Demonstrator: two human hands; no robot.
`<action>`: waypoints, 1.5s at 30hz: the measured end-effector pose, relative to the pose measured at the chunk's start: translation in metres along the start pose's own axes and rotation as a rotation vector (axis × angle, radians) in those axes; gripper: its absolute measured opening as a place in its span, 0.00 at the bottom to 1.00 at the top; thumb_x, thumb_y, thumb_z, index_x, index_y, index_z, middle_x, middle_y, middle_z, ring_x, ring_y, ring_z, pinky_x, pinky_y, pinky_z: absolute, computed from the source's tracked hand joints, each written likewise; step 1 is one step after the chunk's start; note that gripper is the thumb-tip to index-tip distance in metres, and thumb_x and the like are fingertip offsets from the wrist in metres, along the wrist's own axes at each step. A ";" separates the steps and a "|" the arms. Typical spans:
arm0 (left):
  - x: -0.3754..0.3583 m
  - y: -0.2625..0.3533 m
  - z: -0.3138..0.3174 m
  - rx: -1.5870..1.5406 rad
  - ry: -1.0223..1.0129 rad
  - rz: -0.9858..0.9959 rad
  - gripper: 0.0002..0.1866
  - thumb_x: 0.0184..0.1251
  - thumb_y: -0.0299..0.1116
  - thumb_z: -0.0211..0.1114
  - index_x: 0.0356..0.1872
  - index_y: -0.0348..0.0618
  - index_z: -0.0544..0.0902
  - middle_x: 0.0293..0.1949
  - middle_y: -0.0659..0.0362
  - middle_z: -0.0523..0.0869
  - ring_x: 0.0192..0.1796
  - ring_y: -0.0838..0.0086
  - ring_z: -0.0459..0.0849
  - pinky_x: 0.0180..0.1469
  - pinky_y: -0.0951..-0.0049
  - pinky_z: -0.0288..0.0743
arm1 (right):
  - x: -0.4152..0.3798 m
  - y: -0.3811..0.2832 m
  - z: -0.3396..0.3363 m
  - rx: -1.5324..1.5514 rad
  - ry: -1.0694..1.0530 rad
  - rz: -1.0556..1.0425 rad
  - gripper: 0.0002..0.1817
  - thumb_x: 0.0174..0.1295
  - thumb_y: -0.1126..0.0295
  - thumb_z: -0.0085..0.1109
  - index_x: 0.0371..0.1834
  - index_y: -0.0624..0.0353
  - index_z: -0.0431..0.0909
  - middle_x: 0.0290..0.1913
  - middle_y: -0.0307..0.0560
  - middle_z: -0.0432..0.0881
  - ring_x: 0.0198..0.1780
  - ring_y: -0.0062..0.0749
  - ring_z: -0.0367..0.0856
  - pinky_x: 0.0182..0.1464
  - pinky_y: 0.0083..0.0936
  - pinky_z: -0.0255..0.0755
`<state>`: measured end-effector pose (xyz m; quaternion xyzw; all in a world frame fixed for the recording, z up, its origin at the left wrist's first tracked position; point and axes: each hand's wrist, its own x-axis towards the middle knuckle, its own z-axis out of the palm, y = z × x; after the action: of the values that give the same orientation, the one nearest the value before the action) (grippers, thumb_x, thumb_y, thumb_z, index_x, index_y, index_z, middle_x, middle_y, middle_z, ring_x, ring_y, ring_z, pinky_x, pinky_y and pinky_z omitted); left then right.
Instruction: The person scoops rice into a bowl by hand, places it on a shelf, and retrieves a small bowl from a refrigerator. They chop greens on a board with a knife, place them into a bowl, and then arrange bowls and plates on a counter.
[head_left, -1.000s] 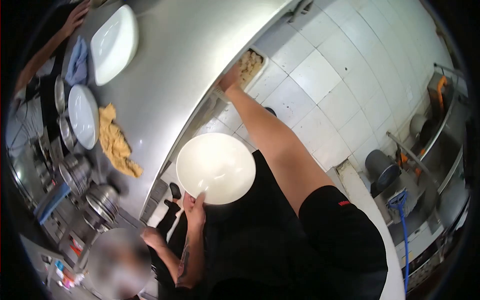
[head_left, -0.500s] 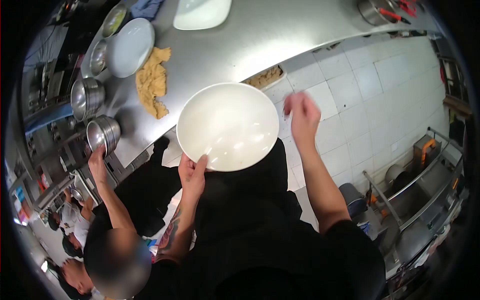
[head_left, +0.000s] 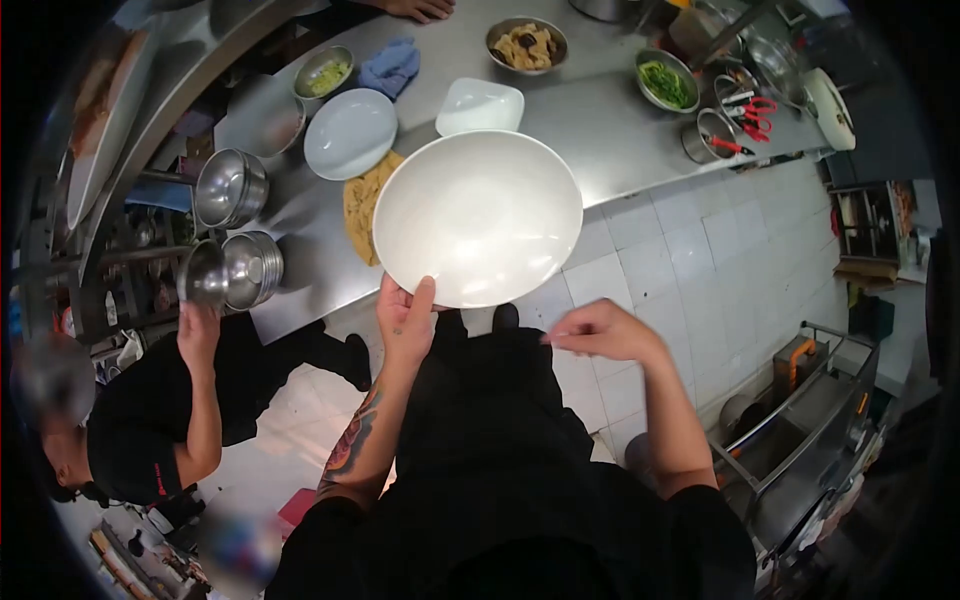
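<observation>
My left hand [head_left: 408, 318] grips the lower edge of a large white oval plate [head_left: 478, 218], thumb on top and fingers under the rim. The plate is raised near the steel table's front edge and hides part of a yellow cloth [head_left: 366, 208]. To the right of the plate, over the floor, my right hand [head_left: 592, 330] is closed in a loose pinch; whatever its fingertips hold, if anything, is too small to make out. Just beyond the plate lies a white square dish [head_left: 480, 106]. A pale oval plate [head_left: 350, 134] rests farther left.
A co-worker's hand [head_left: 198, 330] holds a steel bowl [head_left: 204, 274] by stacked bowls [head_left: 252, 270] at left. The steel table [head_left: 610, 130] bears a bowl of greens [head_left: 667, 82], a bowl of brown food [head_left: 527, 46] and red-handled scissors [head_left: 758, 118]. Another person's hand [head_left: 420, 9] is at the far edge.
The view has shifted, showing more of the table. My left hand still holds the plate, now nearer the square dish. My right hand has lowered and turned inward. The co-worker has lifted a bowl off the stack.
</observation>
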<state>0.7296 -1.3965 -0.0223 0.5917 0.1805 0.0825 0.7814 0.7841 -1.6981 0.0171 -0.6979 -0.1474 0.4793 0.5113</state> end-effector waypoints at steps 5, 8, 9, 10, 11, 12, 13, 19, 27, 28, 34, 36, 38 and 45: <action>0.010 -0.001 -0.031 -0.060 0.041 -0.142 0.22 0.74 0.23 0.56 0.67 0.36 0.67 0.56 0.49 0.83 0.50 0.67 0.88 0.41 0.70 0.89 | -0.006 0.089 -0.055 -0.681 0.711 0.558 0.04 0.56 0.74 0.62 0.33 0.55 0.85 0.35 0.51 0.86 0.38 0.52 0.85 0.41 0.41 0.79; 0.001 0.000 -0.064 -0.145 0.114 -0.242 0.22 0.73 0.23 0.55 0.67 0.35 0.67 0.56 0.48 0.83 0.50 0.64 0.89 0.41 0.68 0.90 | 0.072 0.025 -0.027 -0.797 0.886 -0.037 0.06 0.55 0.75 0.63 0.35 0.56 0.83 0.37 0.50 0.86 0.40 0.51 0.85 0.41 0.38 0.79; 0.003 0.001 -0.076 -0.173 0.162 -0.295 0.22 0.73 0.23 0.54 0.66 0.34 0.68 0.56 0.47 0.83 0.50 0.62 0.89 0.40 0.67 0.90 | 0.114 0.005 -0.024 -0.707 0.919 -0.258 0.08 0.54 0.76 0.64 0.37 0.58 0.82 0.38 0.51 0.85 0.38 0.48 0.85 0.39 0.36 0.79; 0.007 0.002 -0.089 -0.185 0.166 -0.284 0.22 0.73 0.23 0.54 0.66 0.34 0.68 0.56 0.47 0.83 0.50 0.62 0.89 0.40 0.67 0.90 | 0.155 -0.027 -0.021 -0.523 0.863 -0.324 0.08 0.56 0.73 0.65 0.39 0.60 0.82 0.37 0.52 0.85 0.36 0.46 0.85 0.40 0.34 0.79; 0.009 0.002 -0.104 -0.190 0.225 -0.320 0.21 0.72 0.22 0.53 0.65 0.34 0.68 0.55 0.46 0.83 0.49 0.61 0.89 0.40 0.67 0.90 | 0.210 -0.035 -0.020 -0.318 0.862 -0.401 0.11 0.59 0.71 0.66 0.43 0.62 0.83 0.36 0.54 0.86 0.35 0.43 0.85 0.41 0.31 0.79; 0.012 0.004 -0.116 -0.192 0.284 -0.360 0.20 0.72 0.22 0.52 0.64 0.33 0.69 0.55 0.45 0.83 0.48 0.59 0.90 0.40 0.66 0.90 | 0.250 -0.064 -0.018 -0.340 0.842 -0.352 0.16 0.61 0.66 0.65 0.47 0.64 0.83 0.37 0.57 0.87 0.36 0.44 0.86 0.43 0.33 0.80; 0.018 0.006 -0.126 -0.202 0.343 -0.370 0.19 0.71 0.22 0.53 0.62 0.33 0.69 0.54 0.45 0.83 0.47 0.58 0.90 0.41 0.65 0.90 | 0.296 -0.080 -0.017 -0.419 0.846 -0.368 0.21 0.60 0.62 0.66 0.52 0.65 0.82 0.38 0.58 0.87 0.38 0.48 0.87 0.44 0.37 0.80; 0.054 0.004 -0.171 -0.285 0.447 -0.356 0.19 0.71 0.23 0.54 0.62 0.35 0.69 0.52 0.46 0.84 0.47 0.58 0.90 0.44 0.62 0.89 | 0.448 -0.131 -0.022 -0.233 0.577 0.254 0.24 0.58 0.69 0.61 0.59 0.66 0.75 0.44 0.62 0.88 0.38 0.52 0.91 0.33 0.40 0.86; 0.099 -0.010 -0.164 -0.416 0.533 -0.315 0.18 0.72 0.24 0.54 0.61 0.36 0.70 0.51 0.46 0.84 0.47 0.58 0.90 0.43 0.63 0.89 | 0.483 -0.128 -0.102 -0.337 0.600 0.049 0.23 0.54 0.79 0.57 0.57 0.68 0.77 0.47 0.64 0.85 0.37 0.55 0.90 0.24 0.40 0.87; 0.108 -0.011 -0.162 -0.433 0.553 -0.314 0.18 0.72 0.24 0.54 0.61 0.36 0.70 0.51 0.46 0.84 0.47 0.58 0.90 0.43 0.63 0.89 | 0.510 -0.112 -0.130 -0.662 0.573 0.067 0.23 0.56 0.75 0.59 0.58 0.67 0.78 0.48 0.62 0.86 0.40 0.54 0.90 0.26 0.37 0.88; 0.165 -0.012 -0.158 -0.447 0.599 -0.255 0.19 0.71 0.23 0.54 0.61 0.35 0.69 0.53 0.45 0.83 0.48 0.56 0.89 0.44 0.62 0.90 | 0.540 -0.123 -0.174 -0.920 0.529 -0.039 0.31 0.62 0.72 0.54 0.72 0.63 0.67 0.65 0.61 0.77 0.44 0.56 0.89 0.28 0.35 0.90; 0.183 -0.017 -0.159 -0.453 0.613 -0.231 0.19 0.71 0.22 0.53 0.61 0.34 0.69 0.53 0.44 0.83 0.48 0.55 0.89 0.44 0.61 0.90 | 0.556 -0.117 -0.193 -1.060 0.456 -0.089 0.34 0.64 0.73 0.52 0.76 0.63 0.59 0.71 0.63 0.69 0.44 0.58 0.89 0.27 0.37 0.90; 0.195 -0.021 -0.157 -0.449 0.621 -0.215 0.19 0.71 0.22 0.53 0.61 0.34 0.69 0.54 0.44 0.83 0.49 0.55 0.89 0.45 0.60 0.90 | 0.537 -0.138 -0.186 -0.942 0.414 -0.078 0.35 0.65 0.71 0.53 0.77 0.65 0.57 0.72 0.64 0.67 0.45 0.60 0.89 0.25 0.38 0.89; 0.224 -0.015 -0.149 -0.454 0.626 -0.119 0.18 0.72 0.22 0.52 0.61 0.35 0.69 0.55 0.44 0.82 0.50 0.55 0.89 0.48 0.60 0.89 | 0.504 -0.164 -0.157 -1.004 0.594 -0.059 0.28 0.58 0.70 0.62 0.63 0.66 0.76 0.55 0.64 0.85 0.40 0.53 0.90 0.37 0.38 0.89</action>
<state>0.8782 -1.1908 -0.1125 0.3383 0.4212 0.2514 0.8031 1.2099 -1.3661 -0.1016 -0.9548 -0.2262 0.1201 0.1506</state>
